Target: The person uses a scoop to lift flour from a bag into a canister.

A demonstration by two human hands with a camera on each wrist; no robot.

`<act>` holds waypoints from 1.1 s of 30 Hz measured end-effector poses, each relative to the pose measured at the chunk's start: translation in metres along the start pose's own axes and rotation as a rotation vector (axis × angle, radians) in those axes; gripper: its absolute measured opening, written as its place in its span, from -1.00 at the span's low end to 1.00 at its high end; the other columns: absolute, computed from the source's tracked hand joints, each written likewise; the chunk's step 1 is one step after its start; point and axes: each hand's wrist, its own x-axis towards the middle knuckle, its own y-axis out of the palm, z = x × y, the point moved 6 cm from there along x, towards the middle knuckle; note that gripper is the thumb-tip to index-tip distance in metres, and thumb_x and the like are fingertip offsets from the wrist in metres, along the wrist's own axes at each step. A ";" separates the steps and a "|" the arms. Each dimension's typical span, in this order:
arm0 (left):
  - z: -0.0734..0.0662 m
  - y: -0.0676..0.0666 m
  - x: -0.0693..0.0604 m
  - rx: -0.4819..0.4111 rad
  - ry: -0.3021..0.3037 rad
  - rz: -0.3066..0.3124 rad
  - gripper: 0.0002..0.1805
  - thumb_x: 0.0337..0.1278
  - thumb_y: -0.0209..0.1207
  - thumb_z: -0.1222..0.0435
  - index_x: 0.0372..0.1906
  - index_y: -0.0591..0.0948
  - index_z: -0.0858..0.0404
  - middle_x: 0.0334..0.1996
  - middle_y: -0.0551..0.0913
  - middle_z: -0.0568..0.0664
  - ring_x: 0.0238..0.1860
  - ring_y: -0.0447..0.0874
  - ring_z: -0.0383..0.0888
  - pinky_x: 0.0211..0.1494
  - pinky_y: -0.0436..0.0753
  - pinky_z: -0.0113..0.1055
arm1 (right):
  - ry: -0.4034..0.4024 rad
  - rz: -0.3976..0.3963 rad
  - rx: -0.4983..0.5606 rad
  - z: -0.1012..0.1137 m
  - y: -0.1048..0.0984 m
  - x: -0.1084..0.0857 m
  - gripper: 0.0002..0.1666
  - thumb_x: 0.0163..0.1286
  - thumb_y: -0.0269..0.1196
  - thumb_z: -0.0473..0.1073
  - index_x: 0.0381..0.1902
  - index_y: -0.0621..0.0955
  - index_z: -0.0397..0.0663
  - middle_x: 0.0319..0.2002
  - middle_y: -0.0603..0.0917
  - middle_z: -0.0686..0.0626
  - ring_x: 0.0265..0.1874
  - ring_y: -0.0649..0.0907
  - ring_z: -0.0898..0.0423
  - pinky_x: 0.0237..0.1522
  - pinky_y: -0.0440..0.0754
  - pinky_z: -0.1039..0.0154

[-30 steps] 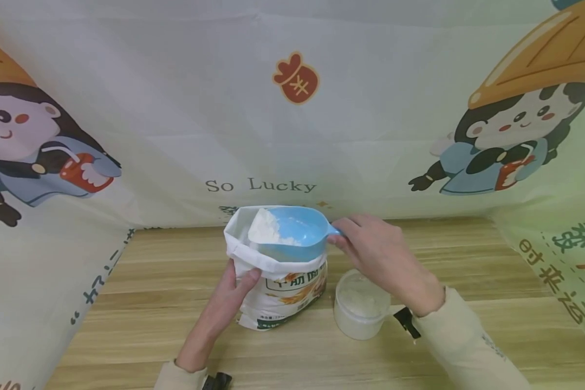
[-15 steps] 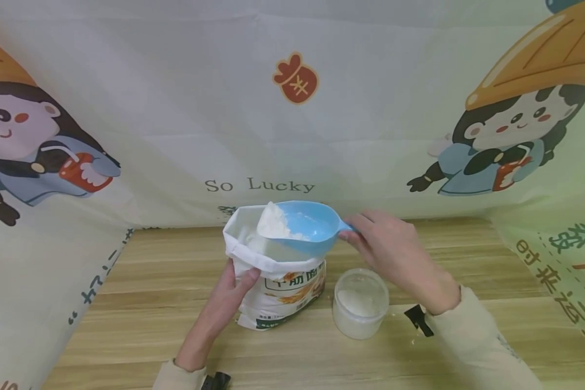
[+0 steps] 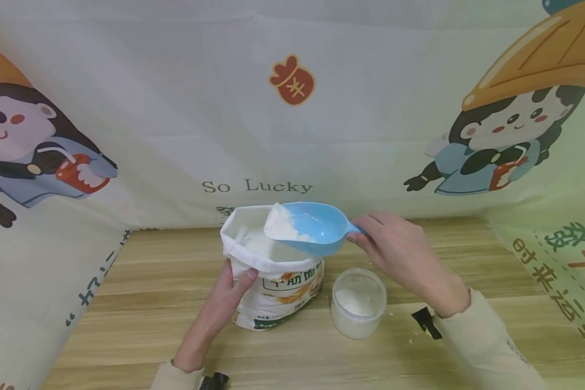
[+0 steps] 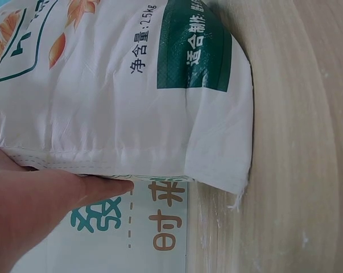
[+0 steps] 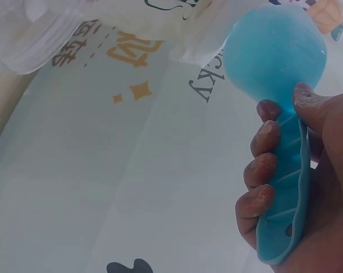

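Observation:
In the head view a blue scoop [image 3: 322,222] with white flour [image 3: 280,223] heaped toward its front edge is above the mouth of a white flour bag [image 3: 273,265]. My right hand [image 3: 395,252] grips the scoop by its handle; the right wrist view shows fingers curled round that ribbed handle [image 5: 288,176], with powder on the fingertips. The bag stands upright with its rim folded outward. My left hand [image 3: 226,298] holds the bag's near left side, thumb in front just under the fold. Its other fingers are mostly hidden behind the bag.
A clear round tub [image 3: 358,303] with white powder inside stands right of the bag on the wooden table [image 3: 146,303]. Specks of powder lie by the tub. A printed cloth [image 3: 370,108] hangs behind and at both sides.
My right hand has moved right with the loaded scoop, from deeper over the bag's mouth toward its right rim. The left hand and bag have stayed nearly in place.

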 end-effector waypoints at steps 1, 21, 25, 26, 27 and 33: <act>0.000 0.000 0.000 0.001 -0.001 0.001 -0.32 0.59 -0.01 0.10 0.63 0.07 0.11 0.51 0.28 0.19 0.53 0.18 0.23 0.49 0.15 0.38 | 0.001 -0.001 0.000 -0.001 -0.001 -0.001 -0.78 0.45 0.36 -0.06 -0.10 0.71 -0.07 -0.23 0.74 0.00 -0.31 0.67 0.03 -0.43 0.67 0.11; 0.001 0.003 0.002 0.010 0.023 0.009 -0.28 0.60 -0.01 0.10 0.66 -0.01 0.06 0.58 0.18 0.16 0.57 0.09 0.22 0.51 0.10 0.37 | 0.013 -0.024 0.020 -0.022 -0.012 -0.026 -0.79 0.45 0.36 -0.13 -0.06 0.71 -0.11 -0.15 0.77 -0.08 -0.14 0.72 -0.07 -0.22 0.74 -0.03; 0.002 0.003 0.003 0.004 0.032 0.013 -0.28 0.61 -0.02 0.10 0.67 -0.02 0.03 0.59 0.16 0.13 0.58 0.08 0.22 0.51 0.10 0.37 | 0.021 -0.019 0.029 -0.028 -0.013 -0.032 -0.78 0.43 0.38 -0.15 -0.04 0.71 -0.12 -0.13 0.76 -0.09 -0.13 0.72 -0.09 -0.20 0.74 -0.05; 0.003 0.003 0.004 0.002 0.033 0.013 -0.27 0.61 -0.02 0.10 0.67 -0.03 0.02 0.59 0.15 0.13 0.58 0.07 0.21 0.51 0.09 0.37 | 0.021 -0.021 0.031 -0.029 -0.013 -0.033 -0.78 0.42 0.38 -0.16 -0.04 0.71 -0.12 -0.13 0.76 -0.09 -0.13 0.72 -0.09 -0.20 0.74 -0.06; 0.002 0.003 0.003 0.001 0.034 0.015 -0.26 0.61 -0.02 0.09 0.68 -0.05 0.01 0.60 0.13 0.12 0.59 0.05 0.22 0.51 0.08 0.38 | 0.022 -0.023 0.032 -0.030 -0.014 -0.035 -0.78 0.42 0.38 -0.16 -0.04 0.72 -0.12 -0.14 0.76 -0.09 -0.13 0.72 -0.09 -0.21 0.74 -0.06; 0.004 0.001 0.001 0.005 -0.002 0.007 -0.24 0.61 -0.02 0.07 0.68 -0.08 0.04 0.62 0.09 0.15 0.60 0.01 0.24 0.52 0.03 0.39 | 0.005 -0.064 0.027 -0.038 -0.017 -0.050 -0.73 0.52 0.28 -0.03 -0.08 0.72 -0.12 -0.21 0.75 -0.05 -0.22 0.70 -0.03 -0.29 0.71 0.01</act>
